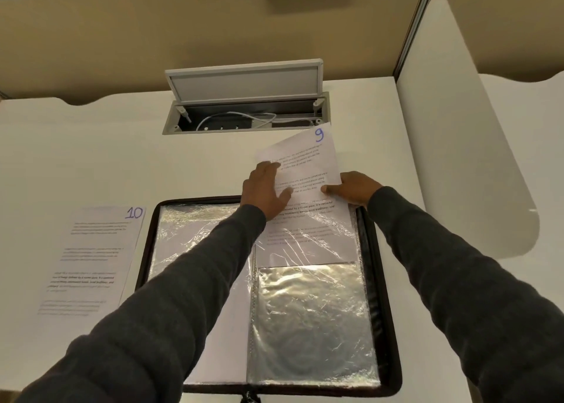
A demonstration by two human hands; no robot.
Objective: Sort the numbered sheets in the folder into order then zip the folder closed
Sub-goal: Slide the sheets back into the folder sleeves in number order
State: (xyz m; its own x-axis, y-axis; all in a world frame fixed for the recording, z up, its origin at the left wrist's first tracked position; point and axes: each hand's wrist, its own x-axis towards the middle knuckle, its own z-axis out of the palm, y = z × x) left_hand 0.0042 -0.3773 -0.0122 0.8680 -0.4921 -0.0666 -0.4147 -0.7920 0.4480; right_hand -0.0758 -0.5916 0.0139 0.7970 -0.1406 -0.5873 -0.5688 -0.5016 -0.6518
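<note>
Sheet 9 point(308, 158) (half-sleeved) under left fingers point(268, 168)

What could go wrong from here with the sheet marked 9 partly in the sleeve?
1. The white printed sheet marked 9 sits skewed, half inside the crinkled clear plastic sleeve; it may crease or jam.
2. The right hand pinches only its edge while the left hand presses flat; that grip could bend the paper.
3. The white sheet marked 10 lies loose outside the black zip folder and could be left out.
</note>
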